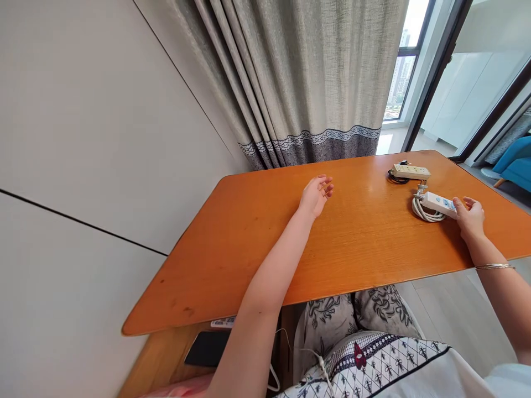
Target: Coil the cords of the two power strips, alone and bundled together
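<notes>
Two power strips lie on the orange-brown tabletop (249,237), both toward the right of the frame. The white strip (440,204) is the nearer one, running slantwise, with its pale cord (427,214) looped in a coil at its left end and a plug (422,187) just above that coil. The cream strip (410,172) lies farther back, near the upper right part of the tabletop, with a black cord (397,177) bunched beside its left end.

The right hand (470,214) is at the right end of the white strip, its thumb against that end and its other fingers loosely bent; whether they grip the strip cannot be told. A thin bracelet (495,266) circles that wrist. The left hand (317,194) is empty, fingers relaxed and slightly curled, over the middle of the tabletop, well apart from both strips.

A grey curtain (315,72) with a patterned band hangs at the top center, and a window (402,77) shows at the upper right. A blue seat (514,160) stands at the right edge. At the lower left, below the tabletop, a flat black object (207,348) lies on a wooden surface (145,365).
</notes>
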### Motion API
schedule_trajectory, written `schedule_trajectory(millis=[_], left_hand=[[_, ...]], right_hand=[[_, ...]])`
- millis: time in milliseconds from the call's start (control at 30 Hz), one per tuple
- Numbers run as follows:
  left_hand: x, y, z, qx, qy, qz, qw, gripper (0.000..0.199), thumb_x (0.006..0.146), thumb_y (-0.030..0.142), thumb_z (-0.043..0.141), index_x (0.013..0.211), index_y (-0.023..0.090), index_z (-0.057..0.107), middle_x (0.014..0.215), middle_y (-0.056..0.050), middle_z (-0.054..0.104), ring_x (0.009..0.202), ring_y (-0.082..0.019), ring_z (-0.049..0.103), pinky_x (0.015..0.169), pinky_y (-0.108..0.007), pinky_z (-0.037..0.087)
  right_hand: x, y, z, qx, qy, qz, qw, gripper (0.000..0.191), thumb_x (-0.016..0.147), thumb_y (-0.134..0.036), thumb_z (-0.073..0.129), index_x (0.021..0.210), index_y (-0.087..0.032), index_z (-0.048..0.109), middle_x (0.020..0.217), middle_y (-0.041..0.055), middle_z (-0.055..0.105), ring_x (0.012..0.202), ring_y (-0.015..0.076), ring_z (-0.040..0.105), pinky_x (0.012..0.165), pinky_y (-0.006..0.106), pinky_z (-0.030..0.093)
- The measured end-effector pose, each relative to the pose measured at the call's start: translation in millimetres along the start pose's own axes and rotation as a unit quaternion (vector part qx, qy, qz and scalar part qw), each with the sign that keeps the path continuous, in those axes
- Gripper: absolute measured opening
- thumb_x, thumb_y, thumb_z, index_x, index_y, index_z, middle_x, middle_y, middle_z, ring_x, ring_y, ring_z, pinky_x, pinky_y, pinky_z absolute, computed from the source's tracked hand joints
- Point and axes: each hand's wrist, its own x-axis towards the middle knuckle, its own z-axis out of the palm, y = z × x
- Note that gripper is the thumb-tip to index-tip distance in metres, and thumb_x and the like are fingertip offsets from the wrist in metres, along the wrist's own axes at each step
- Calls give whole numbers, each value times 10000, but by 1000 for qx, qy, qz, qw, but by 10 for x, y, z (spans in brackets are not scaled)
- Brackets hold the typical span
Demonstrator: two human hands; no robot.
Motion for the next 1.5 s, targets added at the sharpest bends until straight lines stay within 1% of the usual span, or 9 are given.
schedule_trajectory(millis=[133,267,433,600,633,767,867,1033,1500], left_hand=[[-8,-4,1,5,3,-3,1000,96,909,120,522,873,188,580,864,-32,674,669,-112,606,669,-254,434],[-8,-29,-1,17,2,9,1000,87,892,118,536,874,193,576,858,-27,675,661,-106,606,664,-245,437],[25,-159,-63,110,-8,42,993,66,874,142,566,871,207,566,943,-32,689,669,-99,618,673,-239,444],[2,-316,-416,351,2,117,929,81,831,169,657,826,213,589,1056,-82,695,945,-203,680,943,-364,493],[-19,-338,-521,394,1,140,908,105,801,147,691,842,212,620,1133,-102,695,1126,-248,645,1070,-404,436],[-79,-393,-888,729,-28,195,655,337,938,301,582,1249,189,645,1527,-187,528,1516,-353,346,1271,-588,116],[-54,-407,-1003,795,-43,152,586,499,1021,412,414,1413,141,563,1596,-211,451,1522,-355,348,1266,-615,120],[5,-410,-1025,809,-48,148,567,564,1018,478,390,1459,155,530,1619,-201,425,1539,-357,326,1263,-596,169],[14,-390,-1062,814,-62,131,563,596,1005,477,426,1496,148,494,1644,-201,385,1557,-354,295,1269,-560,192]], right_hand=[[-154,-257,-72,11,-4,2,1000,555,782,-386,650,1259,-104,611,1394,281,538,1380,378,425,1169,520,298],[-459,-673,-61,69,-15,-201,977,456,811,-370,613,1219,-166,604,1351,203,584,1347,331,473,1177,524,289],[-961,-1248,250,135,-199,-373,896,371,881,-415,608,1192,-214,626,1336,168,602,1314,329,523,1159,554,350],[-1401,-1776,662,85,-397,-464,787,441,915,-430,619,1306,-227,610,1459,169,533,1417,343,442,1200,564,342],[-1457,-1841,734,61,-414,-473,775,478,910,-438,633,1334,-219,600,1487,177,511,1450,353,409,1209,569,331],[-1555,-1890,949,-18,-418,-472,776,577,939,-515,614,1397,-166,577,1551,211,462,1530,386,307,1240,573,283],[-1527,-1779,1025,-46,-416,-462,782,562,964,-547,574,1368,-157,608,1516,206,513,1504,375,368,1234,555,301],[-1465,-1693,1042,-58,-433,-449,779,484,987,-515,555,1325,-181,646,1460,175,575,1397,319,517,1188,509,379],[-1465,-1711,1006,-65,-443,-459,767,534,954,-482,617,1389,-172,606,1501,186,539,1439,342,472,1208,524,354]])
